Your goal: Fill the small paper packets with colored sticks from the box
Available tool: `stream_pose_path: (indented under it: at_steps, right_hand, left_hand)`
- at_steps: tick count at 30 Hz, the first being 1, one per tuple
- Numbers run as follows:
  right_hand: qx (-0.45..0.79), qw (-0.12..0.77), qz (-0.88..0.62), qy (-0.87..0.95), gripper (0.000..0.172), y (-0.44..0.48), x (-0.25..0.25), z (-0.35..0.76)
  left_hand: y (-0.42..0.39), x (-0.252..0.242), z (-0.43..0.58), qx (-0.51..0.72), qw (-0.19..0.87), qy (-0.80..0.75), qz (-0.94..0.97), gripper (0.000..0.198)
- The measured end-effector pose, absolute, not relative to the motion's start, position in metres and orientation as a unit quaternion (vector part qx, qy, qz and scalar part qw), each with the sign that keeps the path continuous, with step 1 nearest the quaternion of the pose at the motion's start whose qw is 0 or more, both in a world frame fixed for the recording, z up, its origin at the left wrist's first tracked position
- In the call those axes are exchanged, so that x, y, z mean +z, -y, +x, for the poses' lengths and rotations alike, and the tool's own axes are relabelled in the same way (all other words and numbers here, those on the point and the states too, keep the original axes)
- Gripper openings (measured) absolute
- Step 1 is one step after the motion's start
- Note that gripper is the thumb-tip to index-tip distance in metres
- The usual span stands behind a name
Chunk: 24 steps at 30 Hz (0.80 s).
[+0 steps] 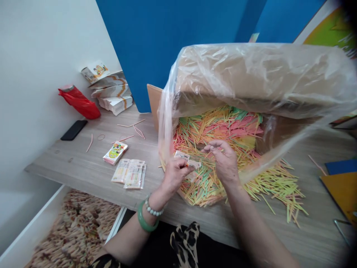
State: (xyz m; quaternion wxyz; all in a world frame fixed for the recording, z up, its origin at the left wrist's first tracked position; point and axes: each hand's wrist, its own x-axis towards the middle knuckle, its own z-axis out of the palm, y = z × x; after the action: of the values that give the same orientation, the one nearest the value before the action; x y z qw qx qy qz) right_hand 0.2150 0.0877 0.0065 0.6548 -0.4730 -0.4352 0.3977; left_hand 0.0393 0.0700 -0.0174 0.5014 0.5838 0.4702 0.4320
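My left hand (175, 174) is closed on a small clear packet (187, 159) with printed paper, held over a heap of coloured straws (220, 130). My right hand (224, 160) is beside it, fingers pinched on a few thin straws at the packet's mouth. The straws, pink, green, yellow and orange, spill from a cardboard box (154, 100) lined with a clear plastic bag (251, 74) lying on its side on the wooden table (83, 167).
Filled packets (131, 173) and a small printed stack (115, 152) lie left of my hands. Further left are a black phone (74, 130), a red bag (79, 102), stacked printed paper sleeves (113, 91) and loose pink straws (134, 130). Coloured sheets (341, 182) lie at right.
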Motion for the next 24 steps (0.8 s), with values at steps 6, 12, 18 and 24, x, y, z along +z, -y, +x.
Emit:
stream_pose_path:
  at_steps: [6, 12, 18, 24]
  right_hand:
    - [0.429, 0.719, -0.358, 0.412, 0.009, -0.073, 0.047, 0.187]
    - [0.397, 0.683, -0.401, 0.464, 0.006, -0.065, 0.037, 0.170]
    - [0.386, 0.656, -0.439, 0.477, 0.007, -0.061, 0.027, 0.177]
    - [0.435, 0.625, -0.448, 0.469, 0.008, -0.058, 0.027, 0.178]
  left_hand:
    - [-0.070, -0.009, 0.045, 0.413, 0.512, -0.465, 0.592, 0.046]
    - [-0.062, 0.004, 0.048, 0.360, 0.628, -0.477, 0.498, 0.036]
    - [-0.063, 0.003, 0.047, 0.357, 0.669, -0.462, 0.460, 0.038]
    - [-0.062, 0.006, 0.047, 0.365, 0.667, -0.460, 0.459, 0.034]
